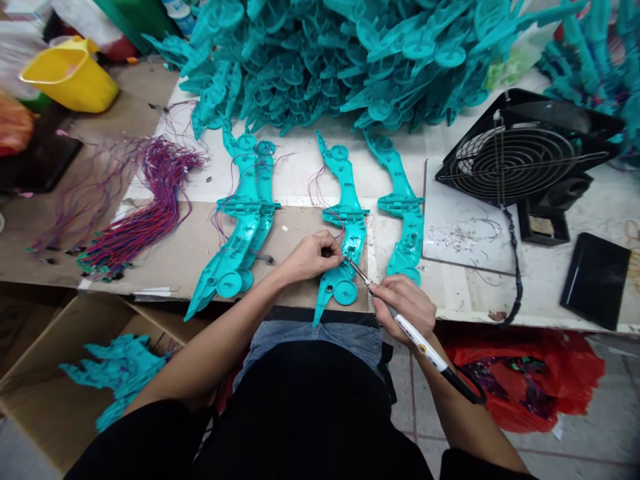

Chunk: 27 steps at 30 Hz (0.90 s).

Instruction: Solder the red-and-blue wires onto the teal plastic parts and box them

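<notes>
A white and grey soldering iron (407,328) is gripped in my right hand (406,303), its metal tip touching the lower part of a teal plastic bow-shaped piece (354,230). My left hand (317,257) is closed in a pinch at that same spot; what lies between the fingertips is too small to make out. Thin red and blue wires (316,183) run along the piece's left side. To its right lies another teal piece (397,175). Two overlapping teal pieces (245,230) with wires rest to the left.
Teal pieces (320,67) are heaped at the back. A wire bundle (160,193) lies left, near a yellow container (75,77). A black fan (520,150) stands right, beside a black box (595,280). Below the table are a cardboard box (45,353) and a red bag (575,373).
</notes>
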### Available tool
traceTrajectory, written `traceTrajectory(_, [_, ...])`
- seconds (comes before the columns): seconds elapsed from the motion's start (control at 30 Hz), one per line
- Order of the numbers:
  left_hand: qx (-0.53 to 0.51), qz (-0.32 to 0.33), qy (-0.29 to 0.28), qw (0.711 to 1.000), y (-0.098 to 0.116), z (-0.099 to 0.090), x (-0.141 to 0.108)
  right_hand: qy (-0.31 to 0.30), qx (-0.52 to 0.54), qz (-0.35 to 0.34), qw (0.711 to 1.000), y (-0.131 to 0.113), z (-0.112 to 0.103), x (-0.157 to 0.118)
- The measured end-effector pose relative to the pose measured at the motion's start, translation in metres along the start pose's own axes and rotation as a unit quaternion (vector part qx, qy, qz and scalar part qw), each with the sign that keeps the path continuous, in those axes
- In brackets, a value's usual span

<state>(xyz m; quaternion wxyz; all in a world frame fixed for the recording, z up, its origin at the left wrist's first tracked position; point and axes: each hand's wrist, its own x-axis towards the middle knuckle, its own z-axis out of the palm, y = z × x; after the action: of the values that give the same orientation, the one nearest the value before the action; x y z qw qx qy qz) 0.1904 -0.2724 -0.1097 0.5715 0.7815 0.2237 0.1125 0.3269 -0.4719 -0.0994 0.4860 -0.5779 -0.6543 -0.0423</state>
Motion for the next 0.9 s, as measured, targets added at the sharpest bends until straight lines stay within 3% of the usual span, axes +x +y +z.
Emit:
traceTrajectory(0.3, [0.016, 0.009, 0.005, 1.0, -0.0027, 0.0, 0.0008, 0.003, 0.005, 0.007, 1.0, -0.0009, 0.0005, -0.0038])
traceTrajectory(0.9, [0.01, -0.01, 0.0, 1.0, 0.0022, -0.0001, 0.0015, 0.095, -0.011, 0.07, 0.993, 0.0075, -0.0051, 0.0027])
